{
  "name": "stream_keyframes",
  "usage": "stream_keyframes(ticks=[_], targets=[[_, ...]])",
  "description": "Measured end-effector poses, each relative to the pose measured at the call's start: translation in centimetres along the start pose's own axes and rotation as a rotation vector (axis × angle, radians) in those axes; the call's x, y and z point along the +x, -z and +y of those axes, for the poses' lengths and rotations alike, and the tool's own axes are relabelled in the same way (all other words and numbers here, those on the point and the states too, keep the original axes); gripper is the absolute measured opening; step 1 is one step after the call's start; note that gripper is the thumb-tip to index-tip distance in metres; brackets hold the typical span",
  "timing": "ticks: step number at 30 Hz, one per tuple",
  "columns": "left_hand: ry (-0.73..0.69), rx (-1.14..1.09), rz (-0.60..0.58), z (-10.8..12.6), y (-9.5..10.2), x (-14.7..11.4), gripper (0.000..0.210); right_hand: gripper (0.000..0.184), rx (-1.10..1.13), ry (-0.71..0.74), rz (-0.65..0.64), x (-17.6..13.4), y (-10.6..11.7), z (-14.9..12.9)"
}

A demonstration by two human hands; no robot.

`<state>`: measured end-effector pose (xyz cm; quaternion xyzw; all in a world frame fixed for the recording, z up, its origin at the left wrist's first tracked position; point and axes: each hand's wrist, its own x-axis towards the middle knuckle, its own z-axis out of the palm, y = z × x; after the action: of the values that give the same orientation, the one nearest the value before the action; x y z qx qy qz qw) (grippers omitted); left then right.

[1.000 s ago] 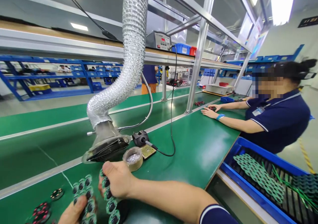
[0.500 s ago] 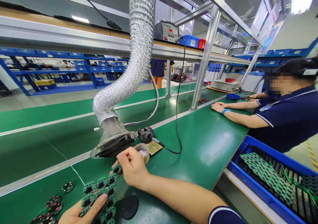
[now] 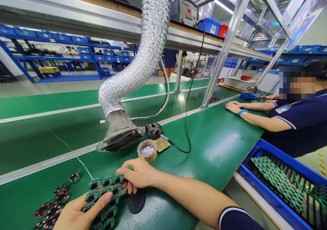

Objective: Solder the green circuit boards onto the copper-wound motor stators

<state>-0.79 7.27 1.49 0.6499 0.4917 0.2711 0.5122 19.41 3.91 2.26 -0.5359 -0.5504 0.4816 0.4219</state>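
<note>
My left hand [image 3: 74,211] grips a panel of small round green circuit boards [image 3: 110,211] with dark centres, thumb lying on top. My right hand [image 3: 140,173] is closed at the panel's upper right corner. Between its thumb and fingers shows the edge of one round green board [image 3: 130,167]; whether it is still joined to the panel I cannot tell. Beneath my right hand lies a black disc [image 3: 136,202] on the green bench. To the left of my left hand are several loose round boards with red and gold marks [image 3: 61,197], some piled together.
A fume hood [image 3: 122,140] on a silver duct [image 3: 153,36] hangs beyond my hands. Behind them stand a tape roll [image 3: 143,145], a sponge tray [image 3: 162,144] and a soldering iron [image 3: 167,140] in its holder. At right, a co-worker's hands [image 3: 233,107] rest near a blue tray of boards [image 3: 278,182].
My right hand has turned and moved slightly down and right, with the corner board now mostly hidden in its fingers. My left hand still holds the panel. The view has shifted.
</note>
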Motion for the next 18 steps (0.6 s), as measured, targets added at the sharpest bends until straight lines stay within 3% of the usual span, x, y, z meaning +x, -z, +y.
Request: stream_keyframes(ticks=[4,7,9,12,18], targets=[[0.206,-0.071,0.064,0.4,-0.3,0.3,0.052,0.022,-0.045,0.014,0.116,0.0,-0.3,0.2],[0.295,-0.163,0.063,0.7,-0.5,0.3,0.051,0.032,-0.058,0.007,0.066,0.3,-0.1,0.4],[0.319,-0.207,0.034,1.1,-0.5,0.1,0.048,0.040,-0.064,-0.002,-0.009,0.6,-0.1,0.7],[0.282,-0.253,0.045,1.9,-0.7,-0.4,0.045,0.036,-0.142,0.002,-0.038,0.7,-0.2,0.8],[0.331,-0.409,0.053,3.3,-2.7,-1.0,0.046,0.029,-0.518,0.054,0.156,0.4,0.0,0.5]])
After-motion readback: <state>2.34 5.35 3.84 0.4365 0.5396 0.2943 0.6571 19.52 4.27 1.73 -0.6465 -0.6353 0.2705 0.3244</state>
